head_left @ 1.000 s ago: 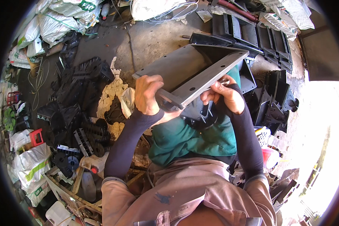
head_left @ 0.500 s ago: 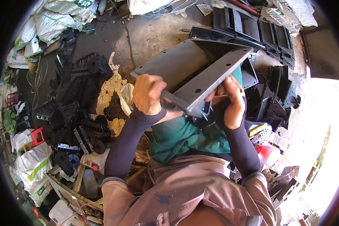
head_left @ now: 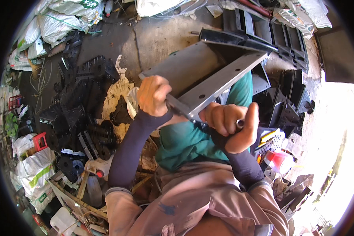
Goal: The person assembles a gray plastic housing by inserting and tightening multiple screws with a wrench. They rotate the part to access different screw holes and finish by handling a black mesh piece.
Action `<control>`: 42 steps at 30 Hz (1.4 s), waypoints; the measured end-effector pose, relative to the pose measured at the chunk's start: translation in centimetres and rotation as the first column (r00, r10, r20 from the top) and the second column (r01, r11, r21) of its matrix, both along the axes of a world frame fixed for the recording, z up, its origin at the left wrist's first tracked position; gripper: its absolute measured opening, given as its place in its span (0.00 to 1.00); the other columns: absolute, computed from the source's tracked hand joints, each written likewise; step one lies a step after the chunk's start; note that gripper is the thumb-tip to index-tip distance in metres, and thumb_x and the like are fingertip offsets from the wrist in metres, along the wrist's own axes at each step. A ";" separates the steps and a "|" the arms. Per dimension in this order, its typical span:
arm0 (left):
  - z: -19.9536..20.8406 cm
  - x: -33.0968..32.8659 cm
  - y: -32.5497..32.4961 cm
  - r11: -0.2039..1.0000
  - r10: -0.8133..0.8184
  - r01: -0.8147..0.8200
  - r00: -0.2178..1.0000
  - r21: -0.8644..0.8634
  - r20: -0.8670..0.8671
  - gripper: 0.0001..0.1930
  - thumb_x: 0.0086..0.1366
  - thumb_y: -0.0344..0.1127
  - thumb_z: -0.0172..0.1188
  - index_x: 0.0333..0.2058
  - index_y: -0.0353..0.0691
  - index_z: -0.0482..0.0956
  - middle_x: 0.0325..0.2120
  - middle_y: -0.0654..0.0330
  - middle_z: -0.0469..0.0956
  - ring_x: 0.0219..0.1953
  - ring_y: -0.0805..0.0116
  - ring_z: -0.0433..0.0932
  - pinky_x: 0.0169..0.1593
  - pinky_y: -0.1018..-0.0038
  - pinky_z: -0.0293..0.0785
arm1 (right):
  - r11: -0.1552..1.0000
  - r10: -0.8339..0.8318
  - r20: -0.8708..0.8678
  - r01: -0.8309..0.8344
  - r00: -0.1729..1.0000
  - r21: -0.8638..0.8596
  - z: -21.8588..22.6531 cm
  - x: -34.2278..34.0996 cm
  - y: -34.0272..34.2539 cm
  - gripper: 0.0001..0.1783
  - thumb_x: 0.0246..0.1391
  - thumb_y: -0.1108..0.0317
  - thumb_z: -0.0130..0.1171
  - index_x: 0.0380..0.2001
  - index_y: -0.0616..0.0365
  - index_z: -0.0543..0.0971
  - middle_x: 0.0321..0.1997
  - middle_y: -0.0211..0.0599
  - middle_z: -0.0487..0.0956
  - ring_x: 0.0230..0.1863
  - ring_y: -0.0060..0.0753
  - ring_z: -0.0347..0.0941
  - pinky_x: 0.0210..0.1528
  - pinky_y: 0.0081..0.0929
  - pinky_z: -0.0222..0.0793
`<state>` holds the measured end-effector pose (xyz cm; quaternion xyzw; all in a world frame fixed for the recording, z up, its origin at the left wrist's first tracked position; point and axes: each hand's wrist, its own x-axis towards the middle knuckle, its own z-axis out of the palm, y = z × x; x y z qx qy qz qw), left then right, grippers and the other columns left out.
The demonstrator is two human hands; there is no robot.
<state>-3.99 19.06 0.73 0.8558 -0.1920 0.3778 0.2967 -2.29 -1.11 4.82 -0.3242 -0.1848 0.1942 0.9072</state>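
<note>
A dark grey, open-topped box-shaped part (head_left: 221,83) with holes along its flat rim lies tilted across my lap, over the green trousers (head_left: 185,145). My left hand (head_left: 154,95) is closed round its near left edge. Close below the rim's near corner, my right hand (head_left: 234,125) makes a fist with the thumb pointing up. A small hollow round end, like that of a metal tube (head_left: 240,123), shows in this fist; the rest of it is hidden by the fingers.
More black box-shaped parts (head_left: 259,29) lie at the far right, with others (head_left: 285,94) at the right. A heap of black parts (head_left: 72,94) fills the left. White sacks (head_left: 63,25) stand far left. A red and white container (head_left: 279,160) sits beside my right arm.
My right hand has come away from under the rim, moving down and closing into a fist, with a hollow round end now showing. The part has tipped slightly; my left hand keeps its hold.
</note>
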 end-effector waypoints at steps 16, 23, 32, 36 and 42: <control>-0.9 -0.9 -0.5 1.000 0.011 -0.010 0.999 -0.022 0.039 0.28 0.45 0.35 0.71 0.41 0.44 0.62 0.28 0.56 0.71 0.26 0.55 0.72 0.30 0.62 0.67 | 0.954 -0.189 0.252 0.238 0.949 -0.180 1.6 -4.1 1.2 0.21 0.61 0.76 0.37 0.12 0.60 0.59 0.16 0.37 0.61 0.20 0.34 0.56 0.46 0.42 0.62; -1.4 -1.5 0.0 1.000 0.002 -0.002 1.000 0.004 0.007 0.33 0.43 0.40 0.75 0.43 0.43 0.62 0.30 0.55 0.70 0.28 0.56 0.72 0.31 0.63 0.69 | 0.917 -0.209 0.330 0.302 0.920 -0.260 1.6 -4.6 1.6 0.22 0.62 0.75 0.38 0.11 0.59 0.61 0.14 0.34 0.62 0.18 0.33 0.55 0.32 0.37 0.57; -4.5 -1.1 1.1 0.995 0.014 -0.006 0.996 -0.096 0.086 0.38 0.45 0.51 0.77 0.46 0.43 0.63 0.33 0.51 0.72 0.31 0.53 0.75 0.35 0.62 0.72 | 0.896 -0.276 0.432 0.393 0.859 -0.209 2.8 -4.4 2.5 0.17 0.60 0.77 0.42 0.16 0.62 0.63 0.16 0.35 0.59 0.20 0.38 0.57 0.34 0.38 0.57; -3.7 -2.0 1.2 0.990 0.052 -0.063 0.995 -0.130 -0.086 0.48 0.34 0.43 0.85 0.50 0.41 0.60 0.41 0.49 0.71 0.41 0.54 0.75 0.45 0.61 0.72 | 0.863 -0.335 0.388 0.445 0.859 -0.240 2.7 -3.9 -0.3 0.19 0.66 0.65 0.46 0.19 0.60 0.67 0.20 0.30 0.65 0.22 0.27 0.59 0.26 0.31 0.58; -1.9 -3.0 1.0 0.992 0.117 -0.107 0.981 0.069 -0.154 0.55 0.33 0.48 0.86 0.54 0.40 0.56 0.51 0.45 0.68 0.52 0.49 0.72 0.56 0.54 0.70 | 0.712 -0.329 -0.452 -0.097 0.829 -0.695 -2.8 0.8 -3.4 0.30 0.58 0.48 0.62 0.45 0.70 0.74 0.32 0.43 0.81 0.34 0.29 0.76 0.38 0.28 0.70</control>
